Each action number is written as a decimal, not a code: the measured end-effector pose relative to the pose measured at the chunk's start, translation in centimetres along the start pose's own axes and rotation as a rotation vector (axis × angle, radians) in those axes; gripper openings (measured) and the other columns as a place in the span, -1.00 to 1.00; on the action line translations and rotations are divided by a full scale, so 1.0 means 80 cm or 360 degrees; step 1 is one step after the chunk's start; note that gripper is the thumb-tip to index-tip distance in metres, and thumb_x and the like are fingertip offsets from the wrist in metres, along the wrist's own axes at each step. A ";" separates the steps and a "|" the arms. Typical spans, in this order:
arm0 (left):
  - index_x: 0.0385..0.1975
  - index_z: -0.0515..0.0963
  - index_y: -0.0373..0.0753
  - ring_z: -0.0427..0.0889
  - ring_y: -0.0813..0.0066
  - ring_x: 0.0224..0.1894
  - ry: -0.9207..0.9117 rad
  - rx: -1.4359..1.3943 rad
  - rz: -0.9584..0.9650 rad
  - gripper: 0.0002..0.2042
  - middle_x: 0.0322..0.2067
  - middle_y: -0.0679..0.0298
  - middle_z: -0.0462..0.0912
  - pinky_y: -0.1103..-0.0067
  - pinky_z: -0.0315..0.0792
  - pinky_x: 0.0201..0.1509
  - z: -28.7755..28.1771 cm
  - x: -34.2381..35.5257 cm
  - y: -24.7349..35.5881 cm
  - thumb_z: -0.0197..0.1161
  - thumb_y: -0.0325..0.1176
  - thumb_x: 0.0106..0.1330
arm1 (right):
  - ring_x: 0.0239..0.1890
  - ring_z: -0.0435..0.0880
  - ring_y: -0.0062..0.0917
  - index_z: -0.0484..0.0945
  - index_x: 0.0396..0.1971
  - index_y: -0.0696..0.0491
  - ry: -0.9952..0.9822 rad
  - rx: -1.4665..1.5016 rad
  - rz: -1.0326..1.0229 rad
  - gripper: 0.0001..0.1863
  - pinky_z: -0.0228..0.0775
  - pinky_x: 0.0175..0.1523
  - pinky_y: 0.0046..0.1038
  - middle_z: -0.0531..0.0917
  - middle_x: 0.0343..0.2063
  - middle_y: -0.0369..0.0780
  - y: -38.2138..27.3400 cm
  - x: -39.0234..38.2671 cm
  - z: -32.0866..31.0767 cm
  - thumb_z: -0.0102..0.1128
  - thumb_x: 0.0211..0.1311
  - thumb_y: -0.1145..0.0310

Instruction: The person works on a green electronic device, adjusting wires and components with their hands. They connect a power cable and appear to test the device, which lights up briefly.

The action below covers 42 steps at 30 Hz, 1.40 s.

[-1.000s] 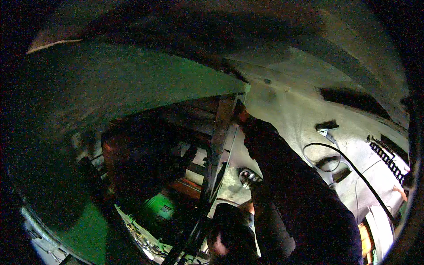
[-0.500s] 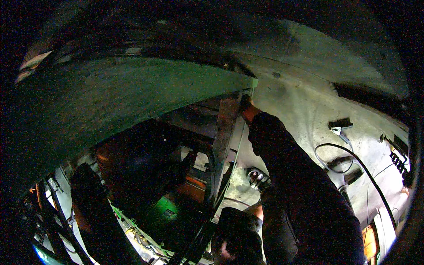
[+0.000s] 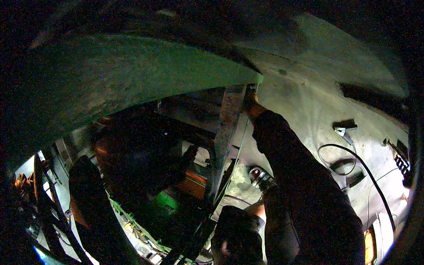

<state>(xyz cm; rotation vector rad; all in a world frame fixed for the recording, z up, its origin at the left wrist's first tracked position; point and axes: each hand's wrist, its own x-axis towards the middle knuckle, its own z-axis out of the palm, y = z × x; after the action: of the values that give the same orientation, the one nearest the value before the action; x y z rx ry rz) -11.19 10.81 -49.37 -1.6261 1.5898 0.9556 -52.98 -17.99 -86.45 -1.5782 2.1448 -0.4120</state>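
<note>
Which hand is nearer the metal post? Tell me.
Right, it seems: the right hand is at the upper right side of the metal post; the left hand can't be made out.

Floor point(image 3: 304, 115): pale grey and smudged, brightly lit toward the lower right, dim toward the top.
Clip point(image 3: 340, 131): dark and pale, lying on the open floor, a thin grey lead running from it.
Hose point(image 3: 376, 186): black, curving down the right side.
Dark piece point(image 3: 354, 178): just beside the hose, kind unclear.
Strip point(image 3: 401, 164): black, ridged, near the right rim.
Glinting thing point(image 3: 260, 174): dark, partly hidden, too dim to name.
</note>
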 end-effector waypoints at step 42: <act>0.04 0.55 -0.30 0.57 0.48 0.01 -0.0179 -0.1583 0.1371 -0.67 -0.05 0.23 0.66 0.50 0.43 0.13 -0.421 -0.370 0.049 0.29 -0.33 0.32 | -0.56 0.46 -0.51 0.58 -0.13 0.21 0.1226 0.0067 -0.0339 -0.68 0.31 -0.42 -0.39 0.56 -0.57 -0.09 -0.582 -0.449 -1.053 0.05 0.43 0.24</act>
<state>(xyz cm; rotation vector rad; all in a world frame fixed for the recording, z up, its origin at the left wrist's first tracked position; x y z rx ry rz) -13.17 -2.95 -6.57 -1.3201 1.8772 2.5403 -49.11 0.28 14.55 -1.8222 2.4550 -1.3025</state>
